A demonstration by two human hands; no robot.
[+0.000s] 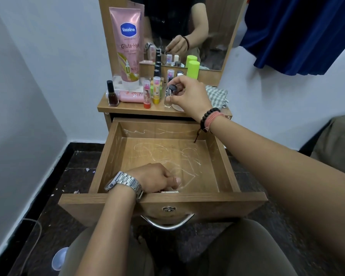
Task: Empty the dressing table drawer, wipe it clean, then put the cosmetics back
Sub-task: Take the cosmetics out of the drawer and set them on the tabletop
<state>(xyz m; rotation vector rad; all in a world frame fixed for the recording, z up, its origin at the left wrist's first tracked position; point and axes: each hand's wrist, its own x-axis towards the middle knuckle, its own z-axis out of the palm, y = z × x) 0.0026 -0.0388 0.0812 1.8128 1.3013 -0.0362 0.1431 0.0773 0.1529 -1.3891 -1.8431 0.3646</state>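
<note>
Pinching a clear, dark-capped bottle (170, 96) at upper centre, my right hand (189, 96) sets it upright on the tabletop (127, 108); my left hand (155, 179) grips something small, unidentifiable, inside the drawer (225, 162) at lower centre.

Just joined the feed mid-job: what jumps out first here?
The pulled-out wooden drawer in the centre, its bottom scrawled with pale marks, with the left hand reaching into its front edge. Behind it, the right hand grips a small dark-capped glass bottle on the tabletop, beside a tall pink Vaseline tube.
</note>
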